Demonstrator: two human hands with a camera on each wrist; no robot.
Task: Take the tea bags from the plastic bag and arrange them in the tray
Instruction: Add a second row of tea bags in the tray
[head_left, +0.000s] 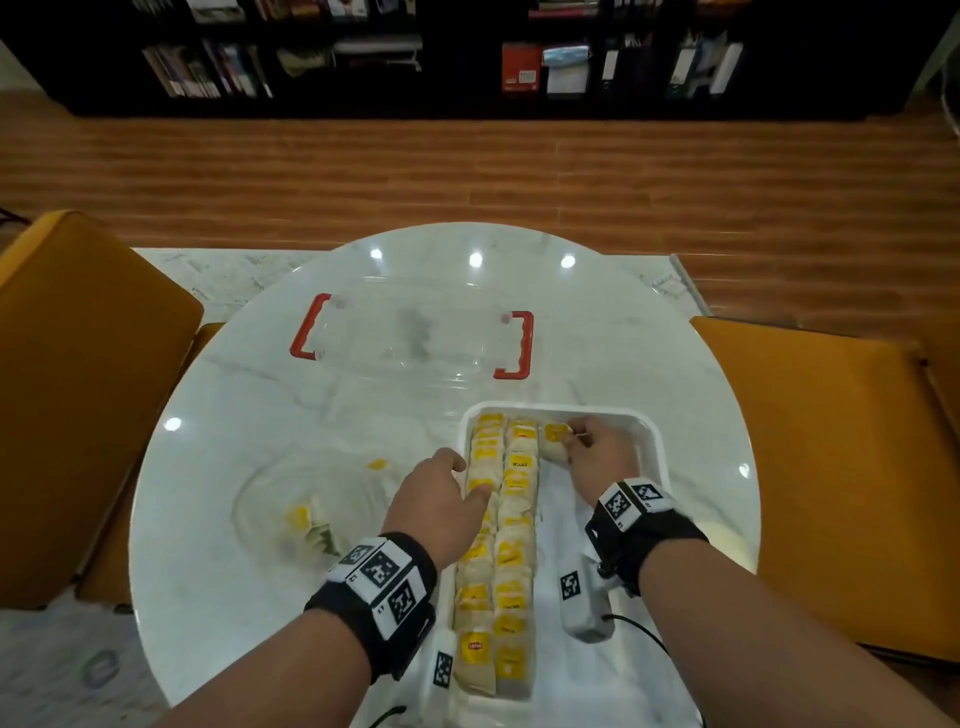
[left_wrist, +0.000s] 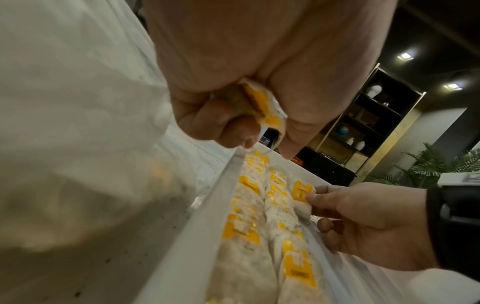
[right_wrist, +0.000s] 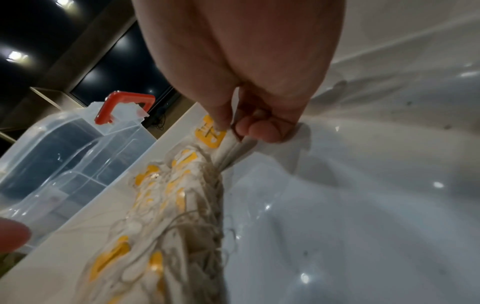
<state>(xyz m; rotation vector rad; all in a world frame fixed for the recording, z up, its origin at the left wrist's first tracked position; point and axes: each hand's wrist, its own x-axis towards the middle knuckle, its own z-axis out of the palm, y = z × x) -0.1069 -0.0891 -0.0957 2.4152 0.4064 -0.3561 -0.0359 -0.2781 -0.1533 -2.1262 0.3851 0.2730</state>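
**Yellow-tagged tea bags: third row being started in tray**

White rectangular plastic tray (head_left: 652, 441) sits at the near right of the round white marble table (head_left: 249, 395). Two full rows of paper tea bags with yellow tags (head_left: 511, 525) run along its left side, lying flat and overlapping. The right portion of the tray floor is bare.

Right hand (head_left: 597, 457) is at the far end of the tray. Its fingers (right_wrist: 221, 115) are narrowed in a pinch on a small stack of tea bags (right_wrist: 233, 148), set just beside the second row, starting a third.

Left hand (head_left: 441, 499) hangs over the tray's left rim beside the first row. The left wrist view shows its fingers (left_wrist: 233, 127) curled round one more yellow-tagged tea bag (left_wrist: 262, 107), held clear of the rows.

Crumpled clear plastic bag (head_left: 322, 509) lies on the table left of the tray, with a few tea bags inside. A clear plastic storage box with red handles (head_left: 410, 338) stands beyond the tray, well apart from both hands.

Assessment: the task appears well over half done. To place this stack well, the right hand should press it flat against the second row with the tags facing up like its neighbours, and release only once it lies flat. Loose strings trail along the row edge and could snag and drag bags out of line. The left hand's bag can follow next in the same row.
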